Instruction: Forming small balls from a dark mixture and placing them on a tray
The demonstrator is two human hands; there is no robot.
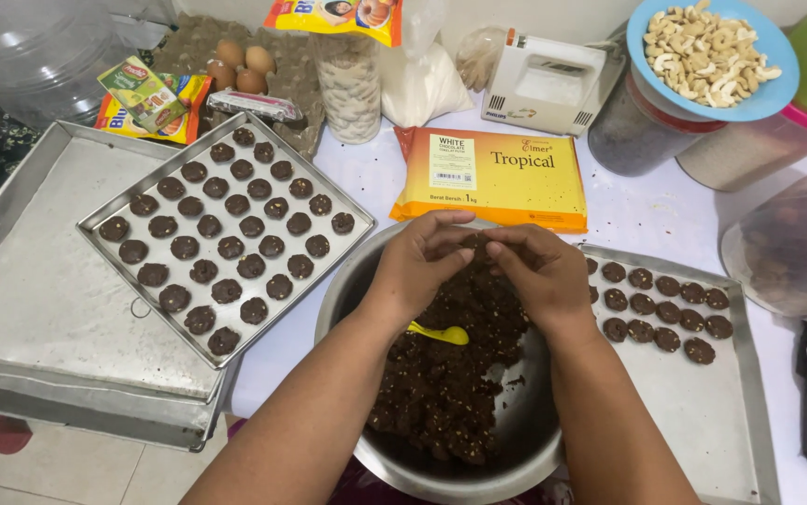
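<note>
Your left hand (415, 265) and right hand (542, 273) meet over the steel bowl (525, 440), each grip pinched together on one small lump of dark dough (475, 245) between the fingertips. Just below them a yellow spoon (441, 333) lies on the dough mass. Left of your grip sits a full tray (104, 201) of cookies, right a part-filled tray (703, 411) on the counter (651, 215)
</note>
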